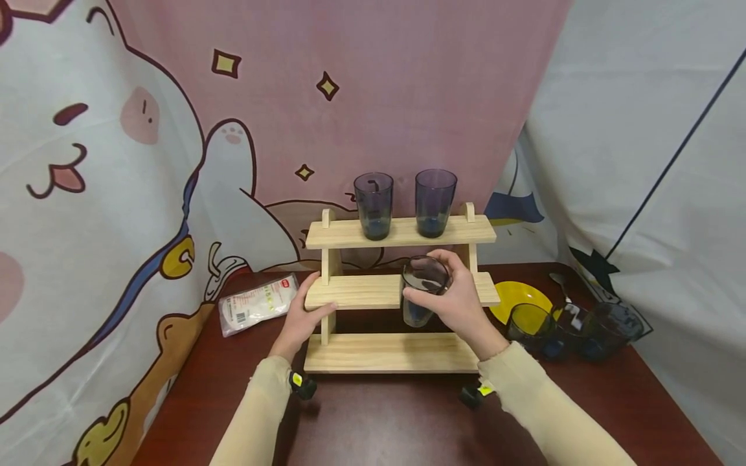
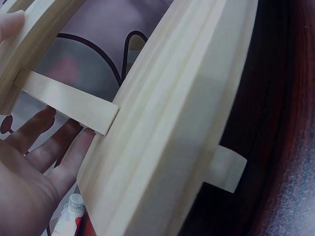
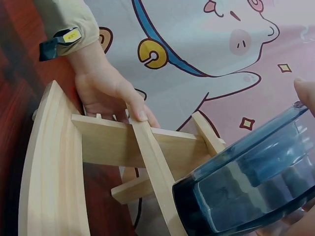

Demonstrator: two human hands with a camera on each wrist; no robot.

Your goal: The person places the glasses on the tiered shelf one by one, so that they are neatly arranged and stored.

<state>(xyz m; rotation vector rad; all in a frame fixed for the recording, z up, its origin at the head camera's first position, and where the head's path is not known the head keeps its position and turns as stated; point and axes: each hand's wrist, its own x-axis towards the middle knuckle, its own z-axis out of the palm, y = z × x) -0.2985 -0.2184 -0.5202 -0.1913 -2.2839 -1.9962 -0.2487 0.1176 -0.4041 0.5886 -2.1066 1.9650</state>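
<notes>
Your right hand (image 1: 460, 299) has its grip round a see-through bluish glass (image 1: 415, 312) at the middle shelf's (image 1: 355, 292) front edge; your left hand (image 1: 298, 321) pinches the pale wooden rack (image 1: 390, 355). Two tapered glasses (image 1: 375, 210) stand up top. That plastic pack (image 1: 259, 304) on the counter (image 1: 379, 421) shows a barcode (image 1: 241, 318), print's too tiny to read.

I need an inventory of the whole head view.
Table: 1, brown, foreground
Wooden shelf: 1, pale, centre
Upper glasses: 2, bluish, top tier
Held glass: 1, bluish, by middle tier
Other glasses: apparently 3, dark, table's right
Plate: 1, yellow, behind other glasses
Spoon: 1, silvery, beside plate
Packet: 1, white, left of shelf
Cloth: count unclear, pink and white, background
Wrist devices: 2, black, wrists
Sleeves: 2, cream, arms
Left hand: 1, gripping shelf
Right hand: 1, holding glass
</notes>
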